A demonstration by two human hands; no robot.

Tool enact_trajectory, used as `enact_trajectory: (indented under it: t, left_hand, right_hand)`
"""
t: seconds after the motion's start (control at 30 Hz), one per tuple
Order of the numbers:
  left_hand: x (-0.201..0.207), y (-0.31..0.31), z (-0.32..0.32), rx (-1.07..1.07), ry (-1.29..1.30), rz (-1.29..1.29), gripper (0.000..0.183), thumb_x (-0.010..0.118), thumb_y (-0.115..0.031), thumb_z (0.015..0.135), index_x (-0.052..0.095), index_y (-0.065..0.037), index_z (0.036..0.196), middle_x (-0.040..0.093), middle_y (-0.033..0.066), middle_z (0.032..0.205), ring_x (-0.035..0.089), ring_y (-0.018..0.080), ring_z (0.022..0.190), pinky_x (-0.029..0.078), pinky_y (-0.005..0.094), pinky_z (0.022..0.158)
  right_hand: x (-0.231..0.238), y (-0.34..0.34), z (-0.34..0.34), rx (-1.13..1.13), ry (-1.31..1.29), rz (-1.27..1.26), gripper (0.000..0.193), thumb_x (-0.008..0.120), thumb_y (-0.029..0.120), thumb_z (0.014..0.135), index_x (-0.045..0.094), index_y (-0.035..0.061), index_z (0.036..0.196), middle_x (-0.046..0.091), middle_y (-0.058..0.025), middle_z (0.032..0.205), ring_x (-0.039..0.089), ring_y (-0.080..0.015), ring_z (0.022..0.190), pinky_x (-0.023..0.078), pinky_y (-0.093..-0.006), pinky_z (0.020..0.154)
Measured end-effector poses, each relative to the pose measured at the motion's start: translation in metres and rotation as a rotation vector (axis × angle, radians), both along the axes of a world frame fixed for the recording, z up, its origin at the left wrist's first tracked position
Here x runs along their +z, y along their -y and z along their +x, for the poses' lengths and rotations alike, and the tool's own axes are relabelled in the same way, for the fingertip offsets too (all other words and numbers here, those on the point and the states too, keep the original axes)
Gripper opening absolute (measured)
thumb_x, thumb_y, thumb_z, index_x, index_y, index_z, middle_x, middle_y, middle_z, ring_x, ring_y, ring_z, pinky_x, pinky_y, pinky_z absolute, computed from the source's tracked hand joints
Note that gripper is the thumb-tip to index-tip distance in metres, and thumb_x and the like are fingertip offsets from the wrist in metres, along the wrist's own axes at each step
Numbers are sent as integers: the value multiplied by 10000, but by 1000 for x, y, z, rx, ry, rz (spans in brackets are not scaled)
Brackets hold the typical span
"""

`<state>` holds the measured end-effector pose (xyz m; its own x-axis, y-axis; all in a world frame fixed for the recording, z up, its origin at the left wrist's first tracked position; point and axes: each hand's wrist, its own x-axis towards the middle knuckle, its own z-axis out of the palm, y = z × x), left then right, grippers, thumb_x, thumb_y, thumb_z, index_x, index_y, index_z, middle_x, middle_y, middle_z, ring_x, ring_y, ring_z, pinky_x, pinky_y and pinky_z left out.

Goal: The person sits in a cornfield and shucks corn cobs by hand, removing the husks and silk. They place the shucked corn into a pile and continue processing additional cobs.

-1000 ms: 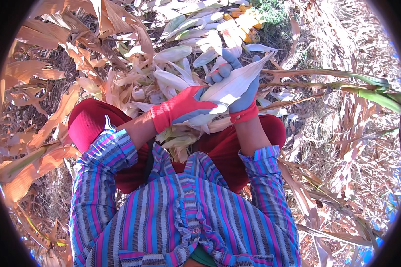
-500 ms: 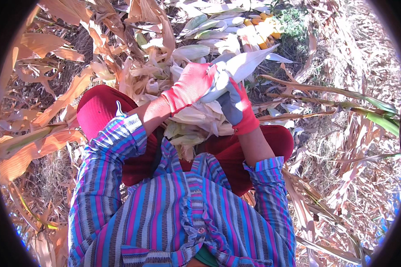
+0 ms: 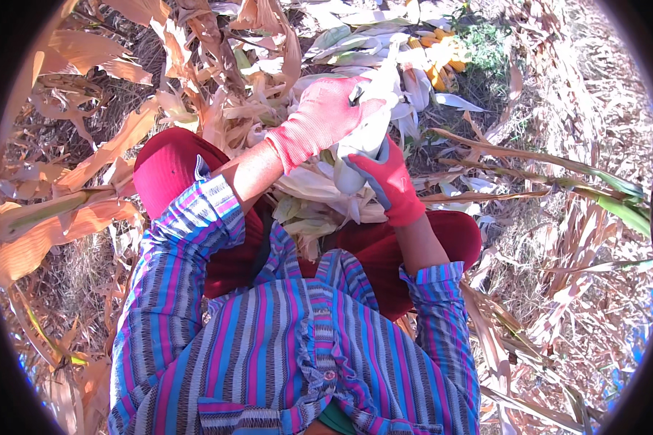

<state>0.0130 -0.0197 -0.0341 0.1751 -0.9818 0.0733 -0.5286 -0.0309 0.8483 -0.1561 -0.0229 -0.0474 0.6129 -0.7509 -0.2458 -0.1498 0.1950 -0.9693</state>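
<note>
Ear [image 3: 371, 133]: tilted, its tip away from the person, held in front of the body above the right edge of the heap
Husk [image 3: 389, 78]: pale, wrapped about the ear; kernels cannot be seen
Left hand [image 3: 330, 112]: red-and-grey glove, curled around the ear's upper part
Right hand [image 3: 387, 174]: matching glove, closed about the lower part, just beside the left
Heap [image 3: 330, 194]: loose husks, pale to greenish, in front of the crossed legs
Pile [image 3: 348, 47]: pale husked ears beyond the hands
Cobs [image 3: 442, 58]: bare, yellow, at the pile's right edge, beside green weeds [image 3: 486, 45]
Ground [image 3: 559, 94]: straw and dry litter, sunlit at right
Stalks [image 3: 595, 192]: right, partly green
Leaves [image 3: 62, 232]: left, dry, orange-brown
</note>
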Motion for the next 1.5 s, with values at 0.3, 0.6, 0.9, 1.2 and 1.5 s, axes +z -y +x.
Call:
enact_trajectory:
  t: [0.3,0.6,0.9,1.2,1.5]
  left_hand:
    - [9,-2,4,94,-39,-308,213,595,-214,804,642,-94,974,636,153,792,626,328,760,505,386,668]
    - [0,2,14,224,-337,24,177,582,-162,846,644,-25,940,625,32,729,581,95,652,479,257,615]
    - [-1,3,14,286,-1085,109,205,529,-187,902,613,-28,1002,605,29,781,581,128,675,499,281,652]
    - [4,3,20,243,-1323,-6,149,557,-175,875,586,-38,927,566,49,822,586,192,773,482,336,745]
    - [0,2,25,413,-1250,73,180,506,-155,905,559,5,967,598,126,898,620,217,797,538,359,769]
  right_hand:
    - [-1,5,-2,1,-33,-60,590,787,163,679,506,7,1174,599,-81,1072,564,-143,981,461,-307,841]
    - [-9,7,-11,20,33,74,599,755,95,686,486,-3,1213,591,-83,1093,560,-147,995,460,-309,846]
    - [-22,11,-7,-34,396,250,514,563,266,862,416,-2,1276,556,-154,1164,556,-266,1063,428,-388,942]
    - [4,40,-11,-415,772,531,666,586,446,823,390,1,1277,544,-226,1148,561,-349,1014,450,-473,904]
    - [23,82,-66,-780,751,320,476,588,411,829,505,51,1130,595,-127,1040,590,-281,932,480,-456,832]
